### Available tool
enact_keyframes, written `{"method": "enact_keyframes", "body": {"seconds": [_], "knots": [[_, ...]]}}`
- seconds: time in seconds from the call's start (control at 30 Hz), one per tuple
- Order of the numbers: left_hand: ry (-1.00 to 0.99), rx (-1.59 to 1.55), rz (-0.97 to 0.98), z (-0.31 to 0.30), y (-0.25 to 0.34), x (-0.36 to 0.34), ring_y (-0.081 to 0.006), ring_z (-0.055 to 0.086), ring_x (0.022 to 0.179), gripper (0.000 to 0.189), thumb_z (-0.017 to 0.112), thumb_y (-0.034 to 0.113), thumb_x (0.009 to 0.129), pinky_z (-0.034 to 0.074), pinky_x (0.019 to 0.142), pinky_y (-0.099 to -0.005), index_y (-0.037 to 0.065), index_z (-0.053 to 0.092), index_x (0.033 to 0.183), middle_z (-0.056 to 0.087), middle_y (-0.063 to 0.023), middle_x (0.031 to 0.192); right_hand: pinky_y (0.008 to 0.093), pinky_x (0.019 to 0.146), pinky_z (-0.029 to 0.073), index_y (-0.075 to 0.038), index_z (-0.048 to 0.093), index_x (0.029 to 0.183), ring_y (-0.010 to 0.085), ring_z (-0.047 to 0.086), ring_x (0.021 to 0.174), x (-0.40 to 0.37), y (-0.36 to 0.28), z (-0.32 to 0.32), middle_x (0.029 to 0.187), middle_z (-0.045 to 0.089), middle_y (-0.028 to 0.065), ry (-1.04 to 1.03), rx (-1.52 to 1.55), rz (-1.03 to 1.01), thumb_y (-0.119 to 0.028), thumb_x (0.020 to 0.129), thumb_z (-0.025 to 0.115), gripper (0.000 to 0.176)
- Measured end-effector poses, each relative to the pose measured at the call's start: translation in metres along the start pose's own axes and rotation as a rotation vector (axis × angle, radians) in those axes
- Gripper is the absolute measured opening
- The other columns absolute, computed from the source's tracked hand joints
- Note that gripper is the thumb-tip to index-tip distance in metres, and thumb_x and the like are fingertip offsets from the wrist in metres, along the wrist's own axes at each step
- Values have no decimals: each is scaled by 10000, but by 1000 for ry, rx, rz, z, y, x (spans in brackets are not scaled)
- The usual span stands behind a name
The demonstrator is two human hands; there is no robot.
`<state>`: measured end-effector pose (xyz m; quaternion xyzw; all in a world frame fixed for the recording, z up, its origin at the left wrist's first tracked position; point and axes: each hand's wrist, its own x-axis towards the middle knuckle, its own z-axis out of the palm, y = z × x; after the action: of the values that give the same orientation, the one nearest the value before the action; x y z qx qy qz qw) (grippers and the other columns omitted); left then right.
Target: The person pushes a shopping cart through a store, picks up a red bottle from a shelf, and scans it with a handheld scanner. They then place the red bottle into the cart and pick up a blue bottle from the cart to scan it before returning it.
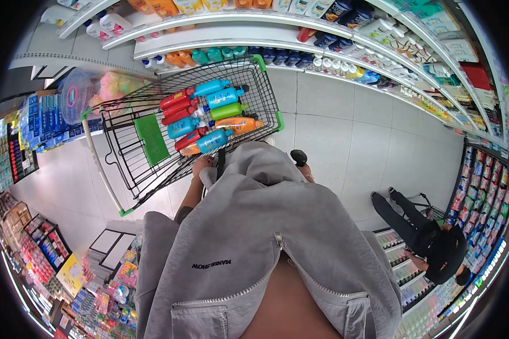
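Observation:
In the head view, my left hand (202, 164) is beside the near side of a shopping cart (127, 188), its fingers curled and partly hidden by my grey sleeve. A black strap-like piece (220, 160) hangs next to it; what the fingers hold cannot be made out. Mostly covered by the jacket (220, 226), my right hand (306, 172) is closed at a black rounded object (298, 157). Inside the cart lie several bottles on their sides: red ones (175, 99), blue ones (212, 141), a green one (227, 111) and an orange one (238, 124).
Shelves (220, 37) of bottles run along the far side. A grey tiled floor (333, 118) lies between them and me. Another person in dark clothes (435, 243) stands at right by a display. Stacked blue boxes (39, 121) stand left of the cart.

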<state>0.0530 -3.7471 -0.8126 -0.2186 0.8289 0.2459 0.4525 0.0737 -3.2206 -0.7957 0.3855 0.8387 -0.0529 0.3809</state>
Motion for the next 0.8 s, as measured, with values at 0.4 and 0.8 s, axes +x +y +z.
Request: {"method": "enact_keyframes", "body": {"seconds": [0.4,0.8], "knots": [[162,-116,39,-13,-37,24,-326,644,792,180,568,249,835,511,693,-438,134,649,946,666,-144,828,439,754,507,-17,652,842,356,645,868,-54,-94,19,812,672,179,-279,126,-82,-290,685,638,315],[4,142,-12,24,-119,183,-308,560,1053,409,549,94,795,494,820,-413,54,452,1190,547,-141,1162,470,787,481,-28,565,1062,414,581,963,-128,-47,24,959,630,248,-250,-253,-104,-310,747,642,429]]}}
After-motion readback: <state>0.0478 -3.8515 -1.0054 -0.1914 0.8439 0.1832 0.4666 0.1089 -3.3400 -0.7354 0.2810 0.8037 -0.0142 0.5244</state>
